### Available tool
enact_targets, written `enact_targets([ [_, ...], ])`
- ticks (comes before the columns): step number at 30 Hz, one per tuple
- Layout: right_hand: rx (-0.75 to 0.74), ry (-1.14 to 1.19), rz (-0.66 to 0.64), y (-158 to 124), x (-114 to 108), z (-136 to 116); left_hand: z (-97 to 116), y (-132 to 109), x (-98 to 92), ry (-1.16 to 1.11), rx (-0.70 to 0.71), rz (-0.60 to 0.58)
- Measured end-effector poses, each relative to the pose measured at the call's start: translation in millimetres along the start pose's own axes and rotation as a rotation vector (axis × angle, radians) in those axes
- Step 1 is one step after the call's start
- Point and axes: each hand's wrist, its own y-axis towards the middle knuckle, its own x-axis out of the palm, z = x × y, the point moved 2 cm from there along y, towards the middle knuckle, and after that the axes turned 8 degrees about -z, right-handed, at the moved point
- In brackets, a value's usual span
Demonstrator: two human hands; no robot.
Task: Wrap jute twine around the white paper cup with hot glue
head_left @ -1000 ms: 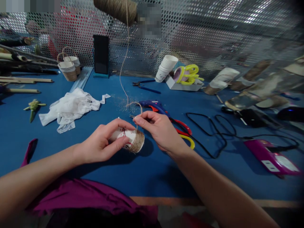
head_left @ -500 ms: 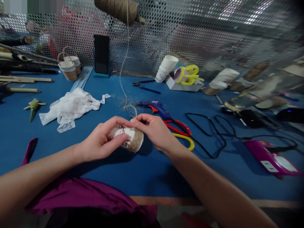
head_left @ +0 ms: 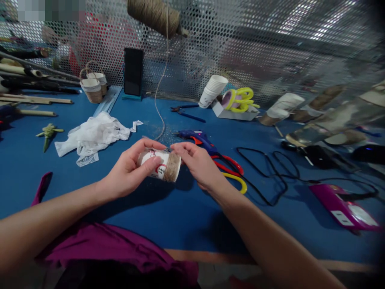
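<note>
A white paper cup [head_left: 154, 166] lies on its side in my left hand [head_left: 128, 170], which is closed around it with the thumb in front. Brown jute twine [head_left: 172, 167] is wound in a band near the end of the cup on the right. My right hand [head_left: 201, 164] pinches at the upper edge of that band; the strand between its fingertips is mostly hidden. From a large twine spool [head_left: 153, 17] at the top, a loose strand [head_left: 157, 94] hangs down and passes behind my left fingers. Just beyond my right hand lies a blue glue gun [head_left: 198, 138].
Scissors with red and yellow handles [head_left: 237, 180] lie right of my right hand, among a black cable [head_left: 264, 174]. Farther back are pliers [head_left: 189, 114], stacked paper cups [head_left: 213, 90] and a phone [head_left: 133, 72]. White lace [head_left: 96, 134] is heaped left. A purple power strip [head_left: 339, 206] lies right.
The small twine loop above the cup is gone; the strand now runs behind my left fingers. My right fingertips have shifted slightly right, toward the cup's end. The view has shifted slightly.
</note>
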Motion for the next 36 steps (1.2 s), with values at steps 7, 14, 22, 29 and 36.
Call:
enact_targets([
  [7, -0.090, -0.080, -0.064, -10, 3, -11, -10, 7, -5.3, 0.067, -0.060, 0.097],
  [14, 0.090, 0.230, -0.110, -7, 5, -5, -3, 1, -4.2, 0.466, 0.115, -0.042],
  [22, -0.154, -0.189, -0.194, -16, 1, -14, -6, 9, -9.2, 0.127, -0.085, -0.047],
  [29, -0.126, -0.288, -0.255, -13, 4, -11, -7, 9, -7.6, 0.145, -0.152, 0.019],
  [36, -0.047, -0.803, 0.366, 11, -63, -17, -15, 8, -8.6, 0.150, -0.191, 0.024],
])
